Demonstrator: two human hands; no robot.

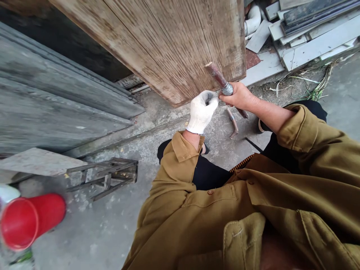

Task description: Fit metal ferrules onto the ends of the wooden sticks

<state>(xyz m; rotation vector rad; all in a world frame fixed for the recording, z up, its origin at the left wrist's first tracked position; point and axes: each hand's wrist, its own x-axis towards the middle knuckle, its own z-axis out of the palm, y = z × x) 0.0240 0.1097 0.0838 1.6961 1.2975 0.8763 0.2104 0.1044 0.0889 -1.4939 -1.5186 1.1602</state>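
Observation:
My right hand [239, 95], bare, is wrapped round a brown wooden stick [216, 72]. The stick slants up and to the left, with its pale cut end at the top. Several turns of silvery wire [227, 89] are wound about it just above my fingers. Close beside it, my left hand [203, 109] wears a white knit glove and is closed in a fist. What the gloved fingers grip is too small or hidden to make out. On the concrete below lies a short, bent, brownish piece [233, 123], its kind unclear.
A weathered wooden panel [180, 45] stands ahead of my hands. White boards and tiles [317, 48] are piled at the upper right, near a white pipe elbow [253, 20]. To the left are a wooden stool-like frame [108, 176] and a red bucket [50, 213]. A thin dark rod [253, 144] shows near my legs.

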